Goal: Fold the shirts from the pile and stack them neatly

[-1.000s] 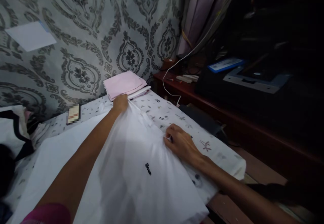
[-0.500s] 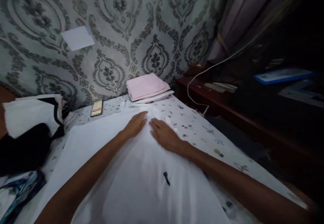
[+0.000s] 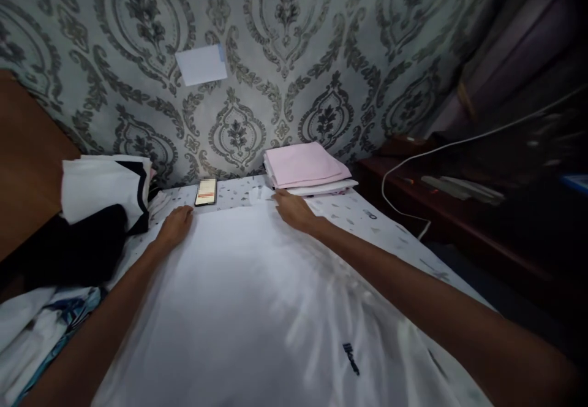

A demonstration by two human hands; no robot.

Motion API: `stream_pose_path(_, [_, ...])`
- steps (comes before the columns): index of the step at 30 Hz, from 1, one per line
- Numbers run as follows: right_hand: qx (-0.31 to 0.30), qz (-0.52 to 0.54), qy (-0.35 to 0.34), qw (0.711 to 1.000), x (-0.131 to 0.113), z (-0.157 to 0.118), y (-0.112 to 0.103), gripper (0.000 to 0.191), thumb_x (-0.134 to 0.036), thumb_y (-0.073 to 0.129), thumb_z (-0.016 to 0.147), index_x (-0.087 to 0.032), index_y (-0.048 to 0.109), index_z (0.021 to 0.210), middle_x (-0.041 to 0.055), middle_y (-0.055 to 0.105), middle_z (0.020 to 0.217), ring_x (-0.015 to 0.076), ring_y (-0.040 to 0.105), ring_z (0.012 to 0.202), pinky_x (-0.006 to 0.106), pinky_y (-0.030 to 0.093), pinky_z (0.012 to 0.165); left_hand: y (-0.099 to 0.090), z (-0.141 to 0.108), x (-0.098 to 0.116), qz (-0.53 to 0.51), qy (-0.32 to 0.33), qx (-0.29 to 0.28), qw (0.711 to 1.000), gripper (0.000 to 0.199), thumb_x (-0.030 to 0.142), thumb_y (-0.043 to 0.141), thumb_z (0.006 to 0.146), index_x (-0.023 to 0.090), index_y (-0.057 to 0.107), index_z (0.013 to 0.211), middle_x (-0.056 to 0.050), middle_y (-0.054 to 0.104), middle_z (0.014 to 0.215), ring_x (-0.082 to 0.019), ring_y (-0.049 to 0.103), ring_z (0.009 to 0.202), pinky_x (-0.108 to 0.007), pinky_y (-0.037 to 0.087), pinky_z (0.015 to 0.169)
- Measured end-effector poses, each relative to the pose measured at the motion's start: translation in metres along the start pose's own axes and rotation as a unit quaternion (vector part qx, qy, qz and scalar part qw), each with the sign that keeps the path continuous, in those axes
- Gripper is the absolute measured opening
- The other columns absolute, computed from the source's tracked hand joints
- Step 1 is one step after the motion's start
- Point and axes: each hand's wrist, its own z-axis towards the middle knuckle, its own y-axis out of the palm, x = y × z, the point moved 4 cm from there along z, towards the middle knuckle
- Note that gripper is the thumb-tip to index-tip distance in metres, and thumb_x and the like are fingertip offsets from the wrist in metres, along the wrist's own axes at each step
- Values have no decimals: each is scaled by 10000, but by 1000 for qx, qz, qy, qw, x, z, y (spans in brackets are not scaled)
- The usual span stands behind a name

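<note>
- Across the printed sheet [image 3: 367, 229]: white garment [image 3: 239, 272], flat at left, rumpled at right around black lettering [image 3: 351, 358].
- At the garment's far left corner: left hand [image 3: 177, 226], fingers bent; whether gripping or only pressing, cannot tell.
- At the far edge, farther right: right hand [image 3: 294, 209], fingers close together; any grip, cannot tell.
- Just beyond the left hand: phone [image 3: 206, 190].
- Crowding the right hand: folded pink cloth [image 3: 307, 165] atop folded white cloth [image 3: 342, 186].
- Left of the left arm: dark-trimmed white cloth [image 3: 101, 186] above black cloth [image 3: 96, 241].
- Rightward: sheet's edge along dark red furniture [image 3: 374, 177], with white cable [image 3: 427, 223]; printed strip between garment and edge, partly under the right arm.
</note>
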Motion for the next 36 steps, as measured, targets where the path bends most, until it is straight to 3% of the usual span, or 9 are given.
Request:
stream_pose_path(6, [-35, -32, 9, 999, -18, 58, 10, 401, -30, 417, 898, -103, 576, 1259, 227, 650, 1190, 323, 655, 1091, 405, 523, 855, -2, -2, -26, 49, -2, -34, 998, 334, 272, 410, 878, 190, 650, 1095, -141, 651, 1132, -315, 582, 1116, -459, 456, 973])
stream_pose_path(10, [-17, -27, 33, 999, -17, 62, 7, 339, -36, 417, 889, -108, 667, 1108, 224, 677, 1151, 320, 658, 1083, 402, 511, 879, -11, 3, -44, 65, -6, -88, 994, 256, 293, 485, 832, 224, 662, 1004, -88, 687, 977, -275, 630, 973, -374, 482, 868])
stream_pose_path(14, [39, -5, 89, 995, -6, 59, -9, 381, -75, 362, 914, -129, 620, 1191, 185, 697, 1148, 283, 677, 1028, 364, 520, 839, -19, 3, -50, 60, -2, -86, 995, 197, 312, 467, 844, 222, 641, 867, -76, 671, 907, -253, 630, 923, -331, 473, 829])
stream_pose_path(19, [156, 251, 207, 933, 31, 59, -25, 333, -122, 363, 908, -107, 582, 1159, 88, 733, 833, 195, 708, 794, 281, 543, 748, -22, -2, -46, 107, -26, -61, 992, 238, 263, 405, 892, 206, 635, 892, -109, 672, 959, -280, 633, 971, -370, 485, 852])
stream_pose_path(23, [221, 332, 203, 894, 45, 50, -24, 348, -147, 407, 857, -93, 599, 1142, 160, 701, 1112, 231, 683, 994, 328, 556, 832, -19, -11, -11, 112, -6, -5, 994, 314, 215, 422, 883, 158, 651, 1090, -187, 647, 1168, -355, 588, 1147, -518, 435, 998])
stream_pose_path(27, [286, 292, 49, 912, 3, 7, -8, 544, -197, 347, 909, -98, 402, 1441, 210, 412, 1520, 253, 491, 1340, 416, 484, 1026, 2, -50, 69, -63, 113, -21, 991, 447, 318, 418, 939, 202, 540, 1353, -126, 582, 1397, -267, 506, 1322, -460, 382, 1135])
stream_pose_path(30, [186, 240, -99, 948, -43, -36, 25, 527, -322, 324, 990, -201, 371, 1501, 135, 328, 1602, 239, 369, 1446, 452, 415, 1115, 20, -82, 119, -130, 184, -75, 972, 549, 450, 416, 972, 256, 426, 1485, -93, 427, 1562, -238, 382, 1447, -417, 332, 1190])
stream_pose_path(32, [104, 184, -147, 966, -51, -58, 47, 535, -396, 338, 1004, -210, 385, 1504, 125, 384, 1579, 244, 362, 1453, 482, 366, 1152, 26, -91, 124, -127, 191, -98, 968, 578, 499, 421, 971, 292, 392, 1510, -69, 377, 1593, -239, 331, 1477, -436, 261, 1226])
stream_pose_path(36, [38, 68, -42, 996, 12, -66, 70, 550, -455, 330, 984, -162, 504, 1416, 169, 476, 1511, 307, 400, 1428, 555, 348, 1140, 17, -80, 53, -64, 61, -107, 990, 565, 472, 408, 969, 205, 445, 1465, -133, 391, 1577, -284, 298, 1489, -544, 221, 1211])
